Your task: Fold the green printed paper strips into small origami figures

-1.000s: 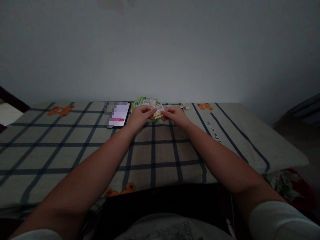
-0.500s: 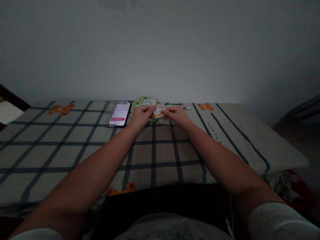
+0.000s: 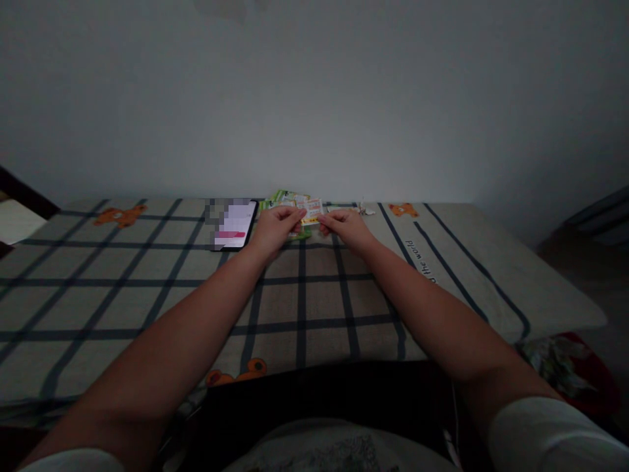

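Between my two hands is a small printed card, white with orange and yellow print. My left hand pinches its lower left side between thumb and fingers. At the lower right edge, my right hand also has thumb and fingers closed on the card. Several green and white printed cards or packets lie behind and under my left hand, partly hidden by it. Just left of that hand rests a phone with a lit screen, partly blurred out.
A checked cloth with bear prints covers the table, which meets a plain wall. Small crumpled whitish scraps lie beyond my right hand. Low on the right stands a red container with plastic-like material in it.
The card has tilted more upright and risen slightly between my fingers. My hands have hardly moved, and the phone and green pieces stay in place.
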`<state>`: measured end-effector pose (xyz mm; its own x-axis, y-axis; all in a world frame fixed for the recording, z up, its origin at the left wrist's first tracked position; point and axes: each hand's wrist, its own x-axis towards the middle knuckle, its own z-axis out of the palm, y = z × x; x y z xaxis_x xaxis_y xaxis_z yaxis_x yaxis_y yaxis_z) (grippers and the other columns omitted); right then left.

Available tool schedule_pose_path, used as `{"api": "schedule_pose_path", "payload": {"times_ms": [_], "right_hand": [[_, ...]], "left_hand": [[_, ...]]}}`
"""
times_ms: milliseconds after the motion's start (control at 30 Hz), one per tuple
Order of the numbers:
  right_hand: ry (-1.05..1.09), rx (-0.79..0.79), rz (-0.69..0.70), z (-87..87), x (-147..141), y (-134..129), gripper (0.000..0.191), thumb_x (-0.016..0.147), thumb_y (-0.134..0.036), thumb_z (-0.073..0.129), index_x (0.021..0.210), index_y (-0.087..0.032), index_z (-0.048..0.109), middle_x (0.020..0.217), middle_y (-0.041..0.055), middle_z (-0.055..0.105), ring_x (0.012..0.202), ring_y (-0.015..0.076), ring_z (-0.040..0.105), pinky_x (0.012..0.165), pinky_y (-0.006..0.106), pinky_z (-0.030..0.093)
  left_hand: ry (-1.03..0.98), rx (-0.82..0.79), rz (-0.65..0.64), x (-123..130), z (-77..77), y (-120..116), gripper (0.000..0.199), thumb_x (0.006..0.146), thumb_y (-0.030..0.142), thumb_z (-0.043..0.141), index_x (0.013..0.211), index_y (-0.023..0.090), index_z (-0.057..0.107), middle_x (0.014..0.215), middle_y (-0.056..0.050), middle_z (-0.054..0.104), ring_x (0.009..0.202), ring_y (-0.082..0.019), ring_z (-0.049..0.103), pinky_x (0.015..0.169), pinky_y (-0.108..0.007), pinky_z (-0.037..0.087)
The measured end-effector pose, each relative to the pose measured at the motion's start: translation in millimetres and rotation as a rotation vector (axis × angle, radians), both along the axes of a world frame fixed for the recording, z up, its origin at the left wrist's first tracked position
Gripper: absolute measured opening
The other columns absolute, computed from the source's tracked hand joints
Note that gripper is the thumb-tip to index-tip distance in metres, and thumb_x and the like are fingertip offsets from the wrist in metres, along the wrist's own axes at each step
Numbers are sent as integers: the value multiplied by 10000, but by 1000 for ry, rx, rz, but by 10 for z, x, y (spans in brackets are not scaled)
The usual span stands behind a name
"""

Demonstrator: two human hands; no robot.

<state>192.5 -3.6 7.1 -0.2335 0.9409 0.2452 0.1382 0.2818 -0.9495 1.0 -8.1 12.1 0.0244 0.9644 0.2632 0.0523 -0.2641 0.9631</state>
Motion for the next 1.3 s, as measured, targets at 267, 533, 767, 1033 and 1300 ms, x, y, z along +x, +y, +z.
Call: {"api": "schedule_pose_path", "payload": {"times_ms": [267, 533, 767, 1033, 1300], "right_hand": [[-23, 3, 52, 4, 12, 7, 481, 708, -642, 727, 676, -166, 662, 659, 23, 655, 635, 129, 581, 663, 283, 492], [-20, -67, 113, -34, 11, 17, 504, 653, -659, 760, 713, -163, 701, 680, 25, 681, 634, 126, 592, 654, 272, 501], [93, -51, 101, -36, 16, 55, 505, 682, -647, 748, 820, -162, 712, 759, 22, 687, 656, 118, 596, 657, 265, 509], [-13, 27, 75, -15, 53, 70, 388, 722, -541, 746, 785, -160, 706, 694, 8, 674, 629, 115, 571, 632, 262, 467], [-1, -100, 115, -13, 31, 69, 352, 680, -473, 806, 830, -162, 738, 723, 23, 714, 637, 113, 597, 649, 261, 507]], "left_hand": [[61, 14, 34, 21, 78, -89, 401, 716, 570, 758, 700, 182, 655, 627, 6, 592, 569, -113, 509, 548, -248, 454], [25, -11, -23, 22, 15, -58, 471, 675, 628, 765, 717, 171, 660, 759, -25, 662, 662, -136, 575, 604, -263, 493], [256, 79, -63, -28, 37, -71, 368, 749, 532, 711, 667, 175, 675, 677, -25, 648, 631, -147, 549, 600, -265, 417], [372, 133, -105, -17, 40, -84, 300, 783, 487, 674, 749, 201, 762, 733, -46, 716, 699, -192, 600, 642, -284, 436], [270, 104, 0, -6, 34, -92, 317, 754, 506, 719, 722, 192, 752, 748, -44, 720, 703, -179, 601, 646, -269, 447]]}}
